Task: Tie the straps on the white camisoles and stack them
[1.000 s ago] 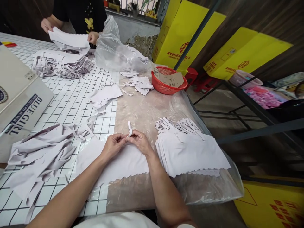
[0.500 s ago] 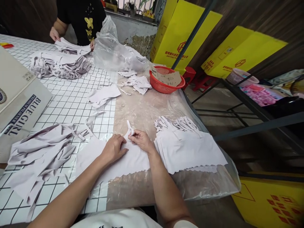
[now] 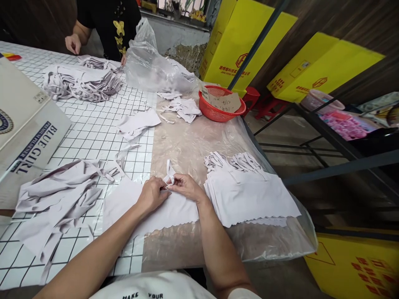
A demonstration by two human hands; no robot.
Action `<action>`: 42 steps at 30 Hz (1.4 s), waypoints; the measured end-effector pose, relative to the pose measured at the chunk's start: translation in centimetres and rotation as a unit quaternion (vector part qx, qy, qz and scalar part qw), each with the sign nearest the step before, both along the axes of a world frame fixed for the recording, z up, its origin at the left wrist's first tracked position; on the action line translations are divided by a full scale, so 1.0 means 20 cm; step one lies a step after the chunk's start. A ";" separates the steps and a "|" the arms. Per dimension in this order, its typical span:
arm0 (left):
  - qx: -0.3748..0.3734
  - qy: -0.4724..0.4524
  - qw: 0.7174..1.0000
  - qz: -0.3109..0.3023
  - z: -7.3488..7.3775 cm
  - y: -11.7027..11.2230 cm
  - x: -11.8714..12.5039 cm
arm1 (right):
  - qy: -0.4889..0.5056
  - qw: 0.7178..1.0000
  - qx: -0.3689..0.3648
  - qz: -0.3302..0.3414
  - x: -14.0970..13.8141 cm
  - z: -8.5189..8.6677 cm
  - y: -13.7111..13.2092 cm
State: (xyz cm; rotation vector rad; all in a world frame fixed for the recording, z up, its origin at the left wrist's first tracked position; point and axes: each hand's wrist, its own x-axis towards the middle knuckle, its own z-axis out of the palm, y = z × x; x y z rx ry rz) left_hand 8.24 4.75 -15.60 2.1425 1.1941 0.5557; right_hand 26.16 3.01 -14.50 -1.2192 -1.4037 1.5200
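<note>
A pale garment piece (image 3: 174,211) with a scalloped lower edge lies flat in front of me, partly on the tiled-pattern table cover and partly on clear plastic. My right hand (image 3: 187,187) pinches the narrow strap (image 3: 170,169) at the piece's top edge; the strap's end sticks up beyond my fingers. Against it, my left hand (image 3: 152,194) is closed, its fingertips gripping the fabric at the strap's base. To the right lies a neat stack of similar pieces (image 3: 249,197), straps bunched at the top. A loose heap of strapped pieces (image 3: 62,199) is at the left.
A cardboard box (image 3: 28,124) stands at the left. Farther back are a red basket (image 3: 220,114) holding cardboard, a clear plastic bag (image 3: 152,68) and a large fabric pile (image 3: 81,83). A co-worker (image 3: 107,29) is across the table. A metal frame (image 3: 343,166) runs along the right.
My fingers have drawn closer together at the strap's base, and the strap now loops between them. Across the table, the co-worker's hand has let go of the fabric bundle, which lies lower.
</note>
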 end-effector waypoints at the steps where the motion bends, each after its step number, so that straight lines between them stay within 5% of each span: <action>1: -0.002 -0.003 1.000 0.003 0.00 0.00 0.00 | -0.009 1.000 0.003 0.005 0.00 0.00 0.00; 9: -0.023 -0.016 0.999 0.025 -0.01 0.00 0.01 | -0.125 0.988 0.083 0.033 0.01 0.03 0.00; 21: -0.029 -0.022 0.999 0.041 -0.01 0.00 0.02 | -0.147 0.984 0.094 0.037 0.03 0.04 -0.01; 30: -0.037 -0.027 0.998 0.039 0.00 -0.01 0.02 | -0.213 0.957 0.187 0.057 0.05 0.03 0.01; 37: -0.027 -0.035 0.998 0.048 -0.01 -0.01 0.02 | -0.203 0.965 0.163 0.035 0.04 0.03 -0.01; 42: -0.029 -0.034 0.997 0.056 -0.01 -0.01 0.03 | -0.217 0.951 0.215 0.043 0.02 0.05 0.00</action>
